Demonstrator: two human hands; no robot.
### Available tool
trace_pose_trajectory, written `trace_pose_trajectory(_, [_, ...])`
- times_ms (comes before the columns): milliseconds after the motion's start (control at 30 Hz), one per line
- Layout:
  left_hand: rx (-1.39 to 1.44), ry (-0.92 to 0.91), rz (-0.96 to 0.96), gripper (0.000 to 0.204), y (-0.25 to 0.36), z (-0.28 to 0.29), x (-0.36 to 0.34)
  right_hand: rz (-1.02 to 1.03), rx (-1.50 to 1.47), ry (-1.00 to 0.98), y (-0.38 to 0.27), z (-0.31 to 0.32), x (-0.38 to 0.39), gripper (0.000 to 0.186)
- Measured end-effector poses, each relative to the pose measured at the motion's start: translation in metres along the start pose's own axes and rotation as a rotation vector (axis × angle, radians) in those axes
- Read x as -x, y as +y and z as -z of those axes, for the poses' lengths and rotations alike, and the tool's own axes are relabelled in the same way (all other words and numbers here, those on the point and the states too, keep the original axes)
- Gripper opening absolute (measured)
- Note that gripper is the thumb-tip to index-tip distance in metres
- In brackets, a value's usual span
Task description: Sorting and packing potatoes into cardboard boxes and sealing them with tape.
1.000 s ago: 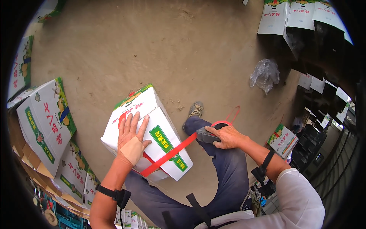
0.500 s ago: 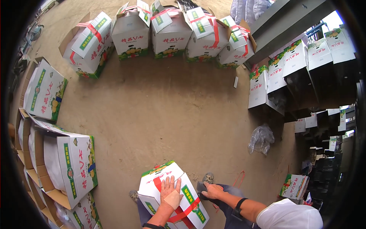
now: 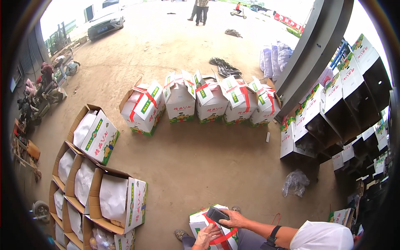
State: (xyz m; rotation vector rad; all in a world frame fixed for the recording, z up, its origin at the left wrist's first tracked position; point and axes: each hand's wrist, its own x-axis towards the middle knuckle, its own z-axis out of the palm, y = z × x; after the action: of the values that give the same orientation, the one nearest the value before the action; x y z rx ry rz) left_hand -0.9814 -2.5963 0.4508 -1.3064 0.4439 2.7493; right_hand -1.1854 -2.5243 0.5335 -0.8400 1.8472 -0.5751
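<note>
A white carton (image 3: 200, 227) with green printed edges stands right in front of me, between my legs. Red tape (image 3: 225, 237) crosses its top. My left hand (image 3: 204, 236) is over the top of the carton, its fingers stretched out beside the red tape and touching or nearly touching it. In my right hand (image 3: 234, 219) is a dark grey block-shaped tool (image 3: 217, 215), held above the carton's far part, just beyond my left fingertips. The underside of the tool is hidden.
Several taped cartons (image 3: 180, 104) form a row ahead. Open cartons (image 3: 112, 196) with white liners stand at left. Stacked cartons (image 3: 291, 137) and a steel post (image 3: 312, 54) are at right, near a clear plastic bag (image 3: 296, 183). Beyond are a parked car (image 3: 106, 21) and people (image 3: 200, 12).
My view has tipped up, bringing in the yard. The tool in my right hand has moved from beside the carton to above it. My left hand no longer lies flat on the lid.
</note>
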Motion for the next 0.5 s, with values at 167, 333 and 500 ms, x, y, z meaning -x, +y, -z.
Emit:
trace_pose_trajectory(167, [0.321,0.117,-0.151,0.056,-0.014,0.015,0.010,0.213,0.165,-0.184,-0.045,-0.061,-0.011,0.072])
trace_pose_trajectory(333, [0.512,0.139,-0.296,0.039,-0.028,0.037,0.026,0.304,0.284,-0.353,-0.073,-0.077,-0.021,0.072])
trace_pose_trajectory(500, [0.591,0.222,-0.584,0.033,0.007,0.064,0.065,0.385,0.402,-0.385,-0.112,-0.123,-0.041,0.071])
